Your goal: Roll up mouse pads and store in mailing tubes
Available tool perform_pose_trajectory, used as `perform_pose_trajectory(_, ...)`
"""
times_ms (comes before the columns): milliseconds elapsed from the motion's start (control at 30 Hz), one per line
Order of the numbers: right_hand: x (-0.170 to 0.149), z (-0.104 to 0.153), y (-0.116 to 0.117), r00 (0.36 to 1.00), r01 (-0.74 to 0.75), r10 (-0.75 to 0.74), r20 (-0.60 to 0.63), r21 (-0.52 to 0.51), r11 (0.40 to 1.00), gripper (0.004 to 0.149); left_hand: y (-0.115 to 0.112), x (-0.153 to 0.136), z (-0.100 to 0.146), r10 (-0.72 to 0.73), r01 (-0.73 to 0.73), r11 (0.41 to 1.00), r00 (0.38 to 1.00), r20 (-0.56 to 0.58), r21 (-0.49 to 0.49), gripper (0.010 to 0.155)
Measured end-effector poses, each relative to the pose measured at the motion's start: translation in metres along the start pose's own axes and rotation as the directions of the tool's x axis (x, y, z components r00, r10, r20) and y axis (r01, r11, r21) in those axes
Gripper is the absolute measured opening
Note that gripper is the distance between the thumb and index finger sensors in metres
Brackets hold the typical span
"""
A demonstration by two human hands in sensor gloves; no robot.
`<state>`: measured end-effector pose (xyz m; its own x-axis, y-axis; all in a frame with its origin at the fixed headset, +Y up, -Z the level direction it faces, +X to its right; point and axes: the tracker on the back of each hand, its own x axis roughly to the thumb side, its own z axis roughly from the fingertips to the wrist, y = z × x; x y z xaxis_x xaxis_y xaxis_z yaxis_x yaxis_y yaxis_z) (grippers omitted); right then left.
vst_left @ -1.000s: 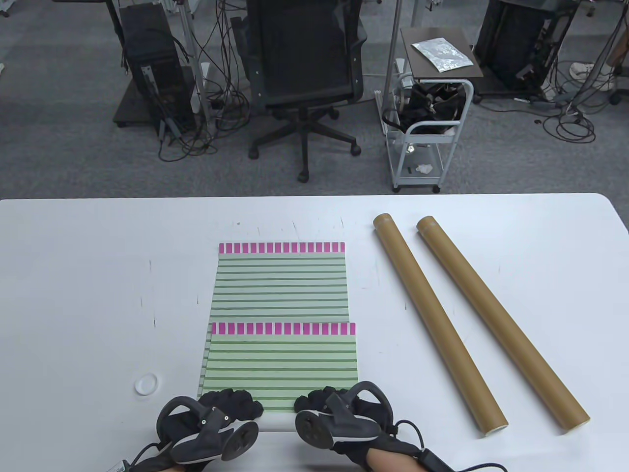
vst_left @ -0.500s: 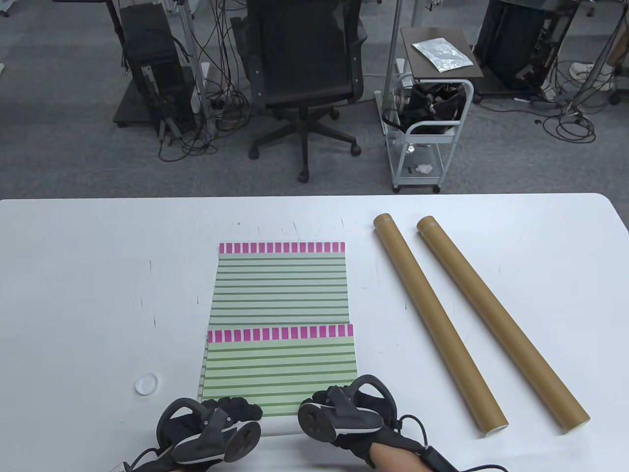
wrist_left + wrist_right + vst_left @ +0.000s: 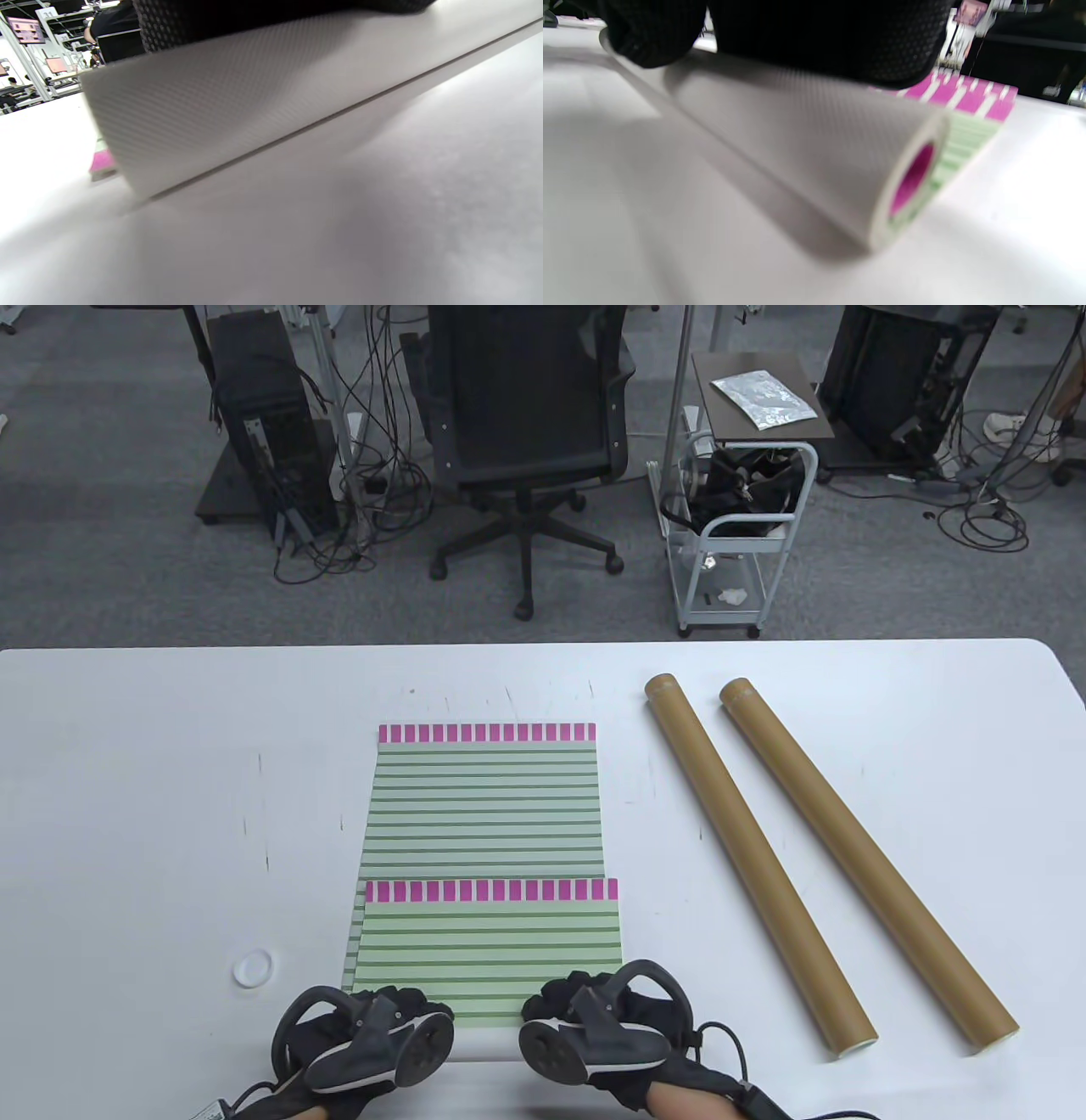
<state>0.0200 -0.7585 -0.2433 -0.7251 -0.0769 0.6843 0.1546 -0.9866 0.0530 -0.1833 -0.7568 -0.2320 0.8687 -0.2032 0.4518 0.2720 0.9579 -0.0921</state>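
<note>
On the table (image 3: 127, 814): two mouse pads (image 3: 484, 797), two mailing tubes (image 3: 755, 857).

A small white round cap (image 3: 253, 967) lies on the white surface (image 3: 127, 780) at about 8 o'clock. Beyond the far edge, on grey carpet: a black office chair (image 3: 526, 415) at 12 o'clock, a white wheeled cart (image 3: 738, 534) at 1 o'clock, and a black computer tower (image 3: 263, 415) at 11 o'clock among loose cables.

Your left hand (image 3: 373, 1027) and right hand (image 3: 594, 1014) wear black dotted gloves, grey-black ringed trackers, black cables; bare wrist skin shows.
</note>
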Motion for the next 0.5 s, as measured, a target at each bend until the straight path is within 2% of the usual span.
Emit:
perform_pose_trajectory(100,-0.004,-0.003,0.001,0.999,0.041,-0.042,-0.027,-0.025,0.999,0.053,0.001,0.000,0.001,0.009,-0.009,1.000,1.000,-0.030,0.016,0.049)
perform_pose_trajectory(233,-0.007,-0.006,0.004,0.997,0.063,-0.064,-0.046,-0.030,0.998,0.050,0.002,0.003,0.006,-0.007,0.006,0.998,1.000,0.022,0.058,0.045)
perform_pose_trajectory(300,-0.010,-0.007,0.004,0.995,0.085,-0.087,-0.056,-0.026,0.996,0.049,0.003,0.005,0.007,-0.032,0.029,0.998,0.998,0.046,0.054,0.057)
perform_pose_trajectory(333,-0.011,-0.007,0.004,0.993,0.097,-0.098,-0.058,-0.021,0.995,0.050,0.002,0.006,0.007,-0.064,0.063,0.996,0.998,0.015,0.070,0.056)
perform_pose_trajectory(400,-0.012,-0.007,0.003,0.993,0.100,-0.100,-0.056,-0.015,0.995,0.051,0.002,0.006,0.005,-0.129,0.127,0.987,0.991,0.022,0.100,0.055)
perform_pose_trajectory(500,-0.012,0.000,0.000,0.998,0.051,-0.052,-0.044,-0.035,0.998,0.060,0.001,0.001,0.002,-0.068,0.068,0.996,0.998,0.004,0.065,0.053)
